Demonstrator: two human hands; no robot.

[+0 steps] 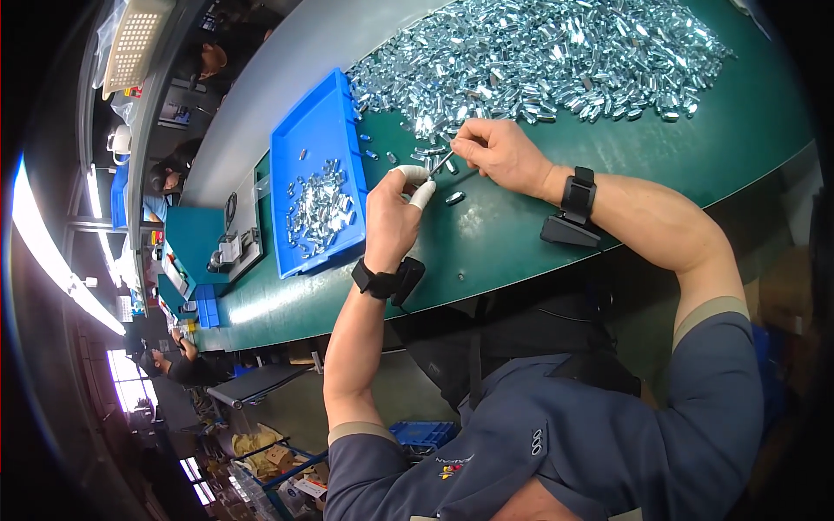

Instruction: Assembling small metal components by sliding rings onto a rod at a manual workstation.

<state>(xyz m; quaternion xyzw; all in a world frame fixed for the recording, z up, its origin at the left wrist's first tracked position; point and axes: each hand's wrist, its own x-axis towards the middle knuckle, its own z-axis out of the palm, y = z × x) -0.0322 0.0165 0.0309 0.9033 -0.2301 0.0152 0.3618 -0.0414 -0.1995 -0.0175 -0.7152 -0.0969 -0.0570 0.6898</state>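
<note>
My left hand (pixel 393 224), with white covers on its thumb and forefinger, is closed in a pinch over the green table (pixel 499 247). A small metal part, mostly hidden, seems to sit between those fingertips. My right hand (pixel 511 158) grips a thin dark rod (pixel 443 162) between thumb and fingers. Its lower end reaches down to the left fingertips, and I cannot tell whether it enters the part. Beside the hands lie several loose shiny metal pieces, one of them a short cylindrical piece (pixel 455 198) below the rod.
A large pile of metal pieces (pixel 556 61) covers the table's far side. Left of my hands stands a blue tray (pixel 291 152) holding more pieces. A black device with a wrist strap (pixel 569 231) sits on my right wrist. Another person (pixel 187 369) is far left.
</note>
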